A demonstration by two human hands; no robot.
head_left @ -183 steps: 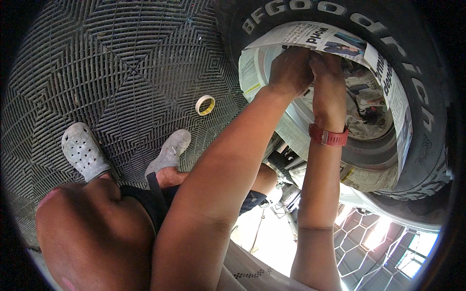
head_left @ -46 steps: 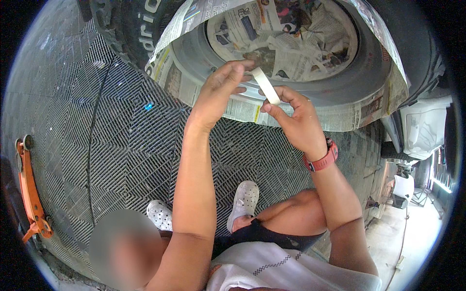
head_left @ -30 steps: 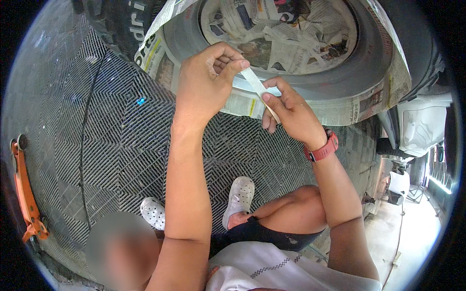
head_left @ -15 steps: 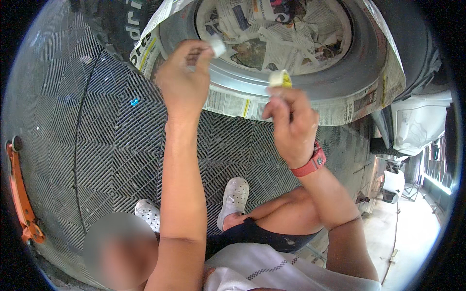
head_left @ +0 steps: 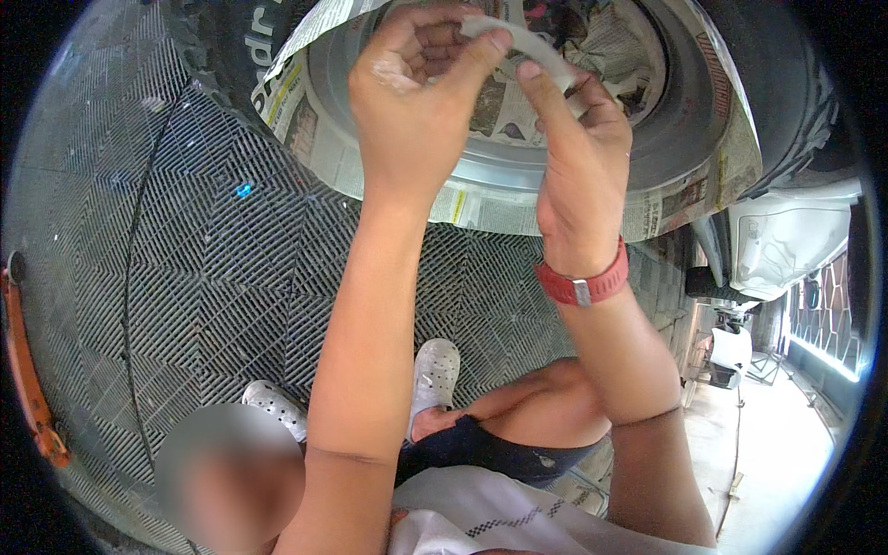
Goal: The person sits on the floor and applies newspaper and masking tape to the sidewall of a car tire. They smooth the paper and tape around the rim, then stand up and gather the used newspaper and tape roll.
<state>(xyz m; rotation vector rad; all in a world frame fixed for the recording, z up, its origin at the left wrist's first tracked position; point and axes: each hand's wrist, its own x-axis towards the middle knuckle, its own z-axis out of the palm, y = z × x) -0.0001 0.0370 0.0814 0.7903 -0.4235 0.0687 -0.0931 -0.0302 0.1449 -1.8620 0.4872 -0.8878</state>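
Note:
A short, curved strip of whitish tape (head_left: 525,44) stretches between my two hands, above the wheel. My left hand (head_left: 412,116) pinches its left end between thumb and fingers. My right hand (head_left: 583,153), with a red watch strap on the wrist, grips the other end, thumb on top. Below them is a grey wheel rim (head_left: 504,165), its edge ringed by newspaper sheets (head_left: 499,205). Crumpled newspaper (head_left: 606,65) fills the rim's middle. Whether a tape roll sits inside my right hand is hidden.
A black tyre (head_left: 217,55) stands behind the newspaper. Dark ribbed floor tiles (head_left: 231,268) carry a thin black cable (head_left: 129,305) and a small blue scrap (head_left: 244,191). An orange metal arm (head_left: 28,370) lies far left. White bodywork (head_left: 786,245) is at right.
Both hands have moved up and toward each other over the rim. The white piece in my left hand and the small yellow-and-white roll at my right have given way to one strip spanning both.

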